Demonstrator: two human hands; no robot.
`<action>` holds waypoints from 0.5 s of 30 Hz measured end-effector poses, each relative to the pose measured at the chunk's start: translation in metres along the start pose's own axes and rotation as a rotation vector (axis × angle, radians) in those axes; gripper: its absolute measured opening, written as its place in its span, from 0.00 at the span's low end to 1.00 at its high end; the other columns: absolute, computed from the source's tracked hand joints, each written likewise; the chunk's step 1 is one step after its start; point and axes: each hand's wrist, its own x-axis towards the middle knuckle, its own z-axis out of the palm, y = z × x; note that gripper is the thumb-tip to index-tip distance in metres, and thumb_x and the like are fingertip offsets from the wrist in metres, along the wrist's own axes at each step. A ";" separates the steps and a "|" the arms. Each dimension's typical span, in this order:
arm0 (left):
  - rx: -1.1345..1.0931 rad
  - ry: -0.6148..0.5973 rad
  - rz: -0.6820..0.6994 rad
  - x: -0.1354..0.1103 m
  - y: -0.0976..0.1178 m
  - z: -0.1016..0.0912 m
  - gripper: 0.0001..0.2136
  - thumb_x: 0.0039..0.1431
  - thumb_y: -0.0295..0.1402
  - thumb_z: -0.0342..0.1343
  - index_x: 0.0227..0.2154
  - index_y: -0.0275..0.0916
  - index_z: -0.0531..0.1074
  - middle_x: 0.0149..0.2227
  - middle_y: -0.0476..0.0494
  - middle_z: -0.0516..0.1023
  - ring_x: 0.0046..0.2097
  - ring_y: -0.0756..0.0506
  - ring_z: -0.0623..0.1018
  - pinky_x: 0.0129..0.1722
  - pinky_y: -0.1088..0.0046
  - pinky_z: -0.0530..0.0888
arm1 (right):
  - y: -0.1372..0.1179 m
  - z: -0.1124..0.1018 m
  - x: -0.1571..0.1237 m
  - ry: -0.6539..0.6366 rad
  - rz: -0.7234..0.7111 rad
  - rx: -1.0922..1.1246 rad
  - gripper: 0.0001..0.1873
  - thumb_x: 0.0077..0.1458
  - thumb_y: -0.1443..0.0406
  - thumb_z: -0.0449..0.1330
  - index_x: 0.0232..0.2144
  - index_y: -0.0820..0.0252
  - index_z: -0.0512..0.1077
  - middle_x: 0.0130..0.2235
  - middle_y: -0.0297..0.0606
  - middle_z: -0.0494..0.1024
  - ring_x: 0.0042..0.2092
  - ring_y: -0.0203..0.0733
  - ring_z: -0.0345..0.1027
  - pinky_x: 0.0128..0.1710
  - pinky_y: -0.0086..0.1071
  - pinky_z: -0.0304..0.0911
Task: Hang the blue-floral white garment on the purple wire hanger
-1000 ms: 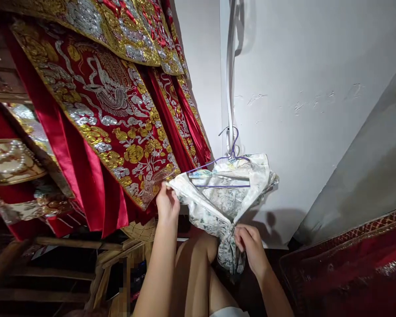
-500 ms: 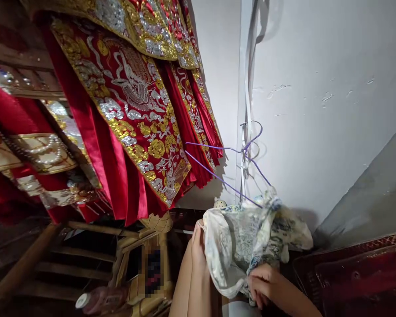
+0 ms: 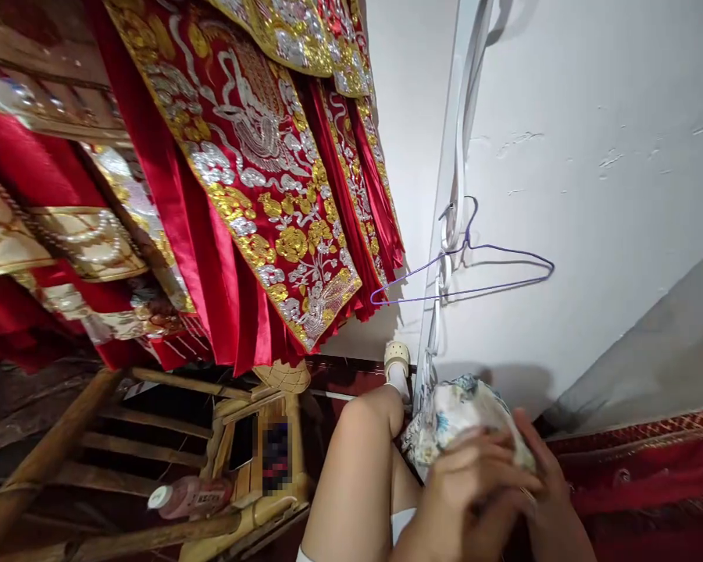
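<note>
A white garment with a blue-green floral print (image 3: pixel 465 410) is bunched above my lap, low in the view. My left hand (image 3: pixel 474 488) lies across its near side, fingers curled and smeared by motion. Close on the right, my right hand (image 3: pixel 554 499) meets the left at the cloth's edge, one finger stretched upward. Both hands seem to pinch the cloth, though the pinch itself is partly hidden. Above them a bare purple wire hanger (image 3: pixel 497 289) hangs by its hook from a white strap (image 3: pixel 460 172) along the wall.
Red embroidered costumes (image 3: pixel 269 187) with gold and silver sequins hang at the left. Below stands a bamboo chair (image 3: pixel 223 453) with a pink bottle (image 3: pixel 193 497) by it. My bent knee (image 3: pixel 357 437) and a cream clog (image 3: pixel 397 355) show. Dark red furniture (image 3: pixel 650 468) stands at right.
The garment has come off the hanger, which now hangs bare and has swung flatter against the wall. My hands have come together, gathering the cloth to the lower right. The view has shifted slightly.
</note>
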 end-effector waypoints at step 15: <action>-0.018 -0.122 -0.190 0.049 -0.049 -0.100 0.26 0.63 0.36 0.59 0.63 0.42 0.62 0.66 0.33 0.65 0.67 0.37 0.65 0.67 0.55 0.61 | -0.104 0.038 0.024 -0.314 0.226 0.029 0.33 0.44 0.58 0.74 0.55 0.54 0.77 0.41 0.39 0.81 0.37 0.43 0.75 0.39 0.34 0.70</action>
